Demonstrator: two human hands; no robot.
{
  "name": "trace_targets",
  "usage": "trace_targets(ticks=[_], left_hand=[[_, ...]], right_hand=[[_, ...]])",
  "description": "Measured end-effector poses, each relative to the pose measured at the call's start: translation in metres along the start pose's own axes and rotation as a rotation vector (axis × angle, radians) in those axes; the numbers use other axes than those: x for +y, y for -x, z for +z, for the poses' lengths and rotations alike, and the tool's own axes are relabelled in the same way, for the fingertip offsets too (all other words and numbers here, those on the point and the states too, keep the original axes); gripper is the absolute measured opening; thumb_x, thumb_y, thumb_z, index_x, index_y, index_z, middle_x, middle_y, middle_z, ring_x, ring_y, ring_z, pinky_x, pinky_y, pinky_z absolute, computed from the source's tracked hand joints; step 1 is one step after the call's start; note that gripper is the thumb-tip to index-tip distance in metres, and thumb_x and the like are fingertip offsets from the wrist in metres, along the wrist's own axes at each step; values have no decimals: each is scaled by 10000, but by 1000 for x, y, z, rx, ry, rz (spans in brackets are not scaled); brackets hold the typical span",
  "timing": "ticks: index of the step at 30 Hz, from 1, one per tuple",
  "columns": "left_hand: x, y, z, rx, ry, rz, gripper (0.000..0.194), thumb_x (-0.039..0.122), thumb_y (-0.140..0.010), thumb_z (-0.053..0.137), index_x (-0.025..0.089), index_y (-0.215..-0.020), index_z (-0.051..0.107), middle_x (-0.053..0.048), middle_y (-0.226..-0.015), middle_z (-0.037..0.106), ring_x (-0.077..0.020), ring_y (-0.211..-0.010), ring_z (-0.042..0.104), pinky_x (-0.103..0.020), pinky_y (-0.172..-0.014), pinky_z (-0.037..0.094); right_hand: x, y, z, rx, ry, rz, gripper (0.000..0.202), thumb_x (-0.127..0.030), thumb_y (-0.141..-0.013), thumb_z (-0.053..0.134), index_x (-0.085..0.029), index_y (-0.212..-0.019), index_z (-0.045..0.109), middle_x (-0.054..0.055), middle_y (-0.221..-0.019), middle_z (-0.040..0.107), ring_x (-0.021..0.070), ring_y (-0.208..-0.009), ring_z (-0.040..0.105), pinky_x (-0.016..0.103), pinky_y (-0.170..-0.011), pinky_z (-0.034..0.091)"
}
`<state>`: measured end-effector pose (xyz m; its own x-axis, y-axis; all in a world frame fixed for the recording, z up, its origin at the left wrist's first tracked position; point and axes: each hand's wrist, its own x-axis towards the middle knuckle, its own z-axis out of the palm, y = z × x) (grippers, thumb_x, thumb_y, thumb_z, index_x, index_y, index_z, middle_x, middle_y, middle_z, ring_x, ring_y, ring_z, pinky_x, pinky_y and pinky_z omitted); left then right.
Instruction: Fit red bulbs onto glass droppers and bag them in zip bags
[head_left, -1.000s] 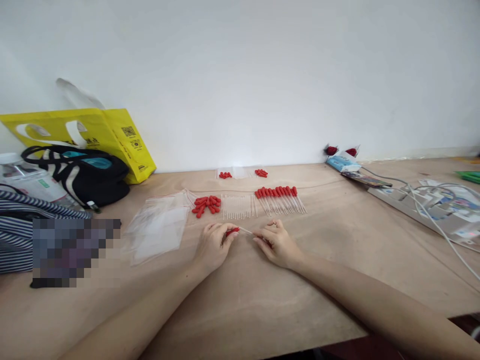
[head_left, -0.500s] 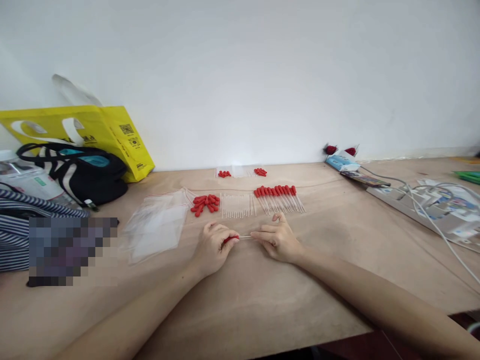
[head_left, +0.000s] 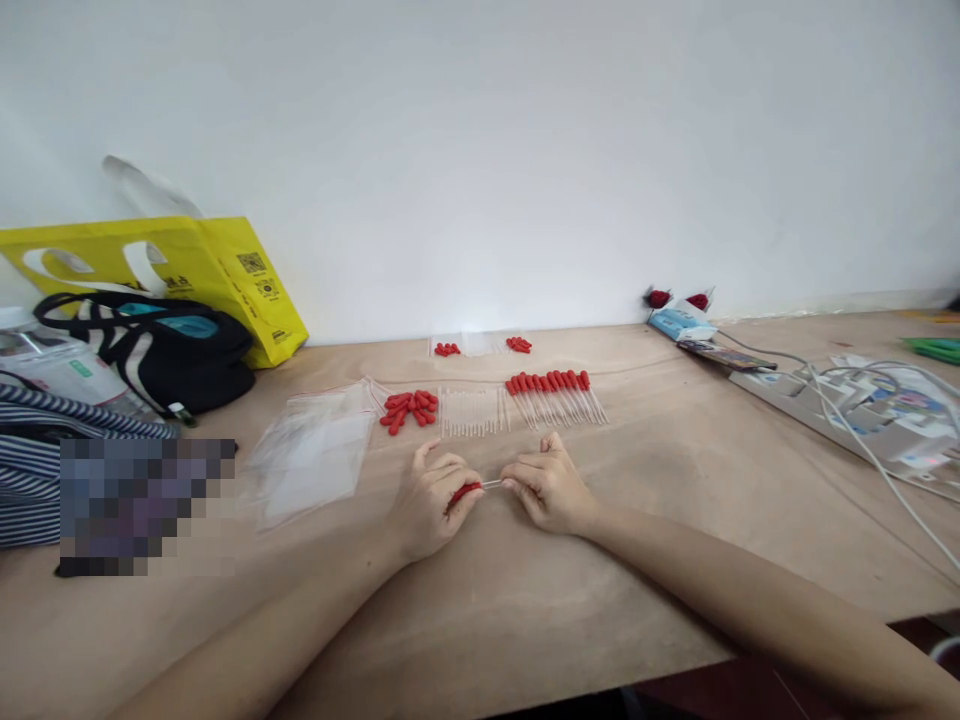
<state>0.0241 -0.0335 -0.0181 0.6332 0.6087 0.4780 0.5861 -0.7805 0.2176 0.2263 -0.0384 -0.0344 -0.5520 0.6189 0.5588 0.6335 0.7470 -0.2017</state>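
Note:
My left hand (head_left: 439, 505) is closed on a red rubber dropper bulb (head_left: 463, 493) between thumb and fingers. A thin glass dropper tube (head_left: 491, 484) runs from the bulb's end to my right hand (head_left: 545, 488), whose fingertips pinch its other end. How deep the tube sits in the bulb is hidden. Beyond my left hand lies a pile of loose red bulbs (head_left: 409, 408). Beside it, bare glass tubes (head_left: 472, 412) lie in a row. Farther right, several droppers with red bulbs fitted (head_left: 559, 395) lie side by side.
Clear zip bags (head_left: 315, 455) lie at left. More red bulbs (head_left: 519, 345) rest on plastic by the wall. A yellow bag (head_left: 255, 285) and black bag (head_left: 202, 350) stand at far left. A power strip (head_left: 817, 415) with cables, and a blue packet (head_left: 682, 323), are at right.
Both hands still hold the bulb and tube. The visible stretch of tube between them looks shorter, and the fingers of both hands have shifted slightly. The view has moved a little.

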Motion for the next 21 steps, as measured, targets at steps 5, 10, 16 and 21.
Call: trace_targets(ticks=[5, 10, 16, 21], left_hand=[[0, 0, 0, -28, 1, 21, 147, 239, -827, 447, 210, -791, 587, 11, -706, 663, -168, -799, 585, -457, -971, 206], [-1, -2, -1, -20, -44, 27, 170, 253, -833, 447, 220, -795, 609, 6, -721, 667, -176, -836, 580, -477, -994, 170], [-11, -5, -6, 45, -131, 1, 159, 248, -840, 447, 227, -815, 602, 8, -773, 677, -184, -869, 571, -512, -1024, 68], [-17, -4, -7, 54, -124, -16, 146, 266, -835, 470, 224, -792, 603, 6, -764, 677, -181, -844, 576, -498, -1015, 107]], right_hand=[[1, 1, 0, -28, 15, -10, 248, -202, -868, 355, -171, -763, 578, -7, -642, 618, 94, -575, 478, 299, -653, 182], [2, -2, -1, -50, 13, -10, 274, -221, -890, 343, -182, -797, 598, -6, -663, 625, 94, -592, 486, 295, -662, 190], [8, -6, -12, -29, 90, -52, 244, -289, -883, 403, -210, -926, 630, 27, -774, 625, 137, -729, 490, 308, -681, 204], [9, -3, -13, 10, 117, -35, 229, -245, -868, 418, -197, -901, 640, 27, -737, 611, 148, -710, 453, 315, -665, 205]])
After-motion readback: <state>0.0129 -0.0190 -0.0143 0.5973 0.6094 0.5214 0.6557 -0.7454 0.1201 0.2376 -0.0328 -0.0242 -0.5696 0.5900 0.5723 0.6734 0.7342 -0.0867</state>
